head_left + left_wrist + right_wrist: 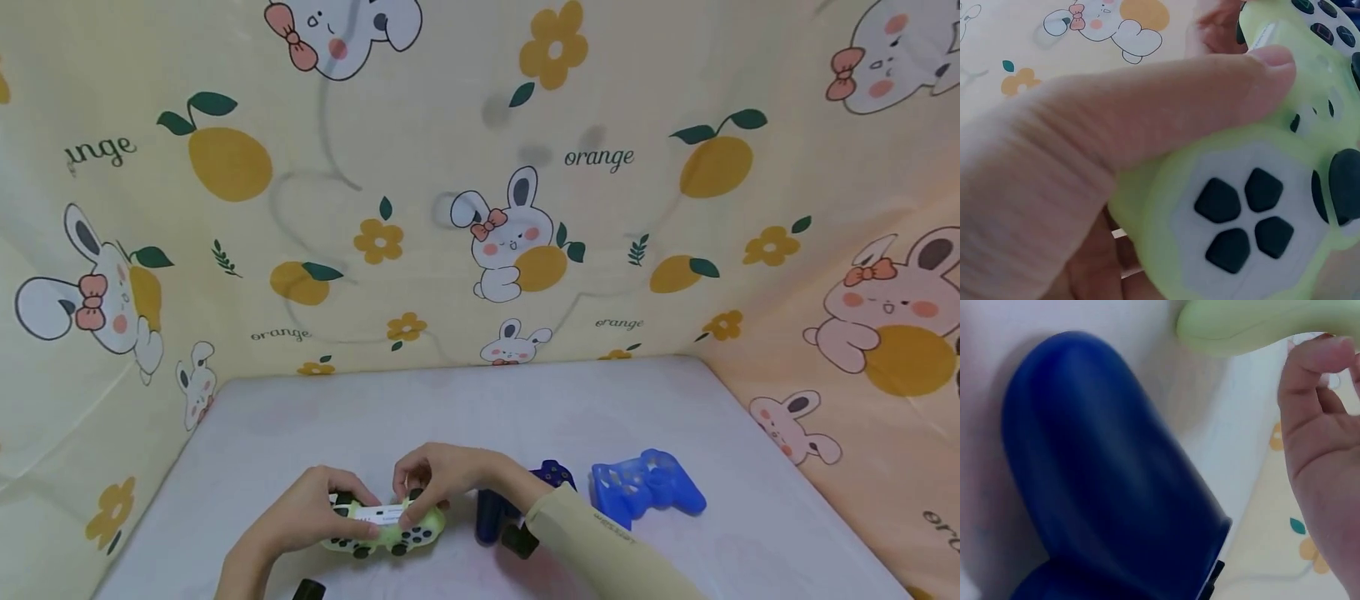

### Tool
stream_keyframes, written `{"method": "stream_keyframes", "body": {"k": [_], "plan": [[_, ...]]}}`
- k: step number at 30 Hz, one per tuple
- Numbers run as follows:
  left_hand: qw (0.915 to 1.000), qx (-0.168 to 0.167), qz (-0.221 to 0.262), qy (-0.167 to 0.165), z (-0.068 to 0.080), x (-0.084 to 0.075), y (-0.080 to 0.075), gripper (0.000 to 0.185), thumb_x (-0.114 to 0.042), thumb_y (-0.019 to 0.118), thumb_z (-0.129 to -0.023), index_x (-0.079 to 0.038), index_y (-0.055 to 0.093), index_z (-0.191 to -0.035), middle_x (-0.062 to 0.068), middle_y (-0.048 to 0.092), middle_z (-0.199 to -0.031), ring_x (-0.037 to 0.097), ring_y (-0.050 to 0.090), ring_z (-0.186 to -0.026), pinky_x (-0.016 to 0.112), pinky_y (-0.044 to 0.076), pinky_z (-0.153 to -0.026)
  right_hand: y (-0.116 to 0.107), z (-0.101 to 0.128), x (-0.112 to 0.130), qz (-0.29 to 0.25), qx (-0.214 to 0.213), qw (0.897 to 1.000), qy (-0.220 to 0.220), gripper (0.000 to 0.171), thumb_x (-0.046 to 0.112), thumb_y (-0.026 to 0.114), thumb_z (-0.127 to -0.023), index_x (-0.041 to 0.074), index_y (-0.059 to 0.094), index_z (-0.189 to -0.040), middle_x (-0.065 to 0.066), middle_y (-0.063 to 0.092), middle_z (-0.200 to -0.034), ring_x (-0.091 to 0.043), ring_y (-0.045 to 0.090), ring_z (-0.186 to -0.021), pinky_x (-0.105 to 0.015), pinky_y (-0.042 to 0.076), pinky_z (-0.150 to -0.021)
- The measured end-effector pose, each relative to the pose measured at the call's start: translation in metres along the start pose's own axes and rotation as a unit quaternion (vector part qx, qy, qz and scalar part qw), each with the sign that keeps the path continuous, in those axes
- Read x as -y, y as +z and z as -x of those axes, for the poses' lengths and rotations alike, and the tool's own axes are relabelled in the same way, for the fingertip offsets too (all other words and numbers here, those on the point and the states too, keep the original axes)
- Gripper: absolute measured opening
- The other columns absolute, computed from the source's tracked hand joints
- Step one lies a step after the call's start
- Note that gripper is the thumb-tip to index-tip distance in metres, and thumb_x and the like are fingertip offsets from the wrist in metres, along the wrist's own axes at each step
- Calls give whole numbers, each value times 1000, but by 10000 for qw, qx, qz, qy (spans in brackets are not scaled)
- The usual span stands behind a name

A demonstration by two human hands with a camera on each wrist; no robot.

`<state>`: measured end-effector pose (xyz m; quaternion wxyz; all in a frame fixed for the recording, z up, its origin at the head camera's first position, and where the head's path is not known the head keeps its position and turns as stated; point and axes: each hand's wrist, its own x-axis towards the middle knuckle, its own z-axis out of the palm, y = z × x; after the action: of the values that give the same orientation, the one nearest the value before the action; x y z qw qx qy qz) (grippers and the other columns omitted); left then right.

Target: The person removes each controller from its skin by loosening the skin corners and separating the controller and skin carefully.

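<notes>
Your left hand (315, 508) holds the left end of the game controller (386, 533), which sits low over the near centre of the tabletop (465, 408), in a pale green silicone cover with black buttons. The left grip is clamped on that end: in the left wrist view your thumb (1210, 94) lies across the top of the green cover (1166, 206), just above the four black direction buttons (1244, 215), and the remaining fingers wrap under the body. Your right hand (442, 475) comes over the upper right part of the same controller; its fingers are curled down onto the green cover, and the right grip pinches the cover at its top edge. In the right wrist view only the fingertips (1319, 362) show beside the green edge (1254, 325), so the exact contact points cannot be told there. A dark blue controller (517, 500) lies on the tabletop just to the right of the green one, partly behind your right forearm in its beige sleeve (592, 533); it fills most of the right wrist view (1104, 481). A bright blue silicone cover (647, 487) lies further right, apart from the dark blue controller. A printed cloth backdrop (480, 183) with rabbits and oranges encloses the tabletop on three sides.
</notes>
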<state>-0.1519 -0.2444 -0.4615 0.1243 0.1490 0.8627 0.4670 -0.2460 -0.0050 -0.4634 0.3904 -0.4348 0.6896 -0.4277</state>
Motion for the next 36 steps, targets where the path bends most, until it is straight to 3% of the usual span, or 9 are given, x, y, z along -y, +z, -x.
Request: {"method": "stream_keyframes", "body": {"k": [9, 15, 23, 29, 32, 36], "plan": [[9995, 47, 43, 305, 2, 6, 2, 20, -31, 89, -70, -23, 78, -85, -5, 71, -84, 21, 60, -82, 30, 48, -70, 3, -8, -4, -438, 634, 9958, 502, 27, 9, 76, -84, 11, 50, -82, 5, 45, -66, -7, 40, -56, -22, 32, -49], [9996, -79, 11, 279, 3, 7, 2, 21, -32, 90, -68, -24, 79, -84, -6, 70, -84, 21, 59, -80, 30, 49, -66, 4, -9, -5, -328, 585, 9965, 507, 36, 10, 77, -82, 10, 43, -72, 5, 41, -62, -6, 40, -56, -20, 30, -50], [9996, -180, -83, 203, 2, 6, 2, 22, -34, 90, -68, -25, 79, -84, -6, 70, -85, 21, 58, -82, 30, 47, -68, 4, -5, -2, -476, 183, 9977, 440, 27, 9, 79, -83, 11, 52, -84, 5, 46, -65, -8, 41, -53, -24, 34, -45], [9997, -197, 127, 111, 0, 8, 3, 21, -32, 90, -68, -22, 79, -84, -4, 71, -85, 22, 58, -84, 32, 47, -70, 5, -1, 1, -361, -25, 9988, 325, 19, 13, 78, -82, 14, 75, -100, 2, 65, -76, -6, 49, -58, -25, 39, -46], [9996, -220, 158, 61, -1, 8, 3, 22, -32, 90, -68, -22, 79, -84, -4, 71, -85, 22, 58, -85, 33, 48, -71, 3, 1, 3, -78, -196, 9996, 173, 15, 14, 80, -82, 14, 79, -98, 0, 70, -82, -6, 53, -59, -31, 48, -49], [9995, -270, 60, 118, 0, 8, 3, 23, -34, 91, -67, -23, 79, -83, -4, 71, -85, 23, 59, -85, 31, 49, -70, 0, 3, 4, -47, -226, 9997, 70, 10, 11, 81, -82, 9, 78, -91, 0, 59, -67, -9, 57, -55, -53, 55, -58]]}}
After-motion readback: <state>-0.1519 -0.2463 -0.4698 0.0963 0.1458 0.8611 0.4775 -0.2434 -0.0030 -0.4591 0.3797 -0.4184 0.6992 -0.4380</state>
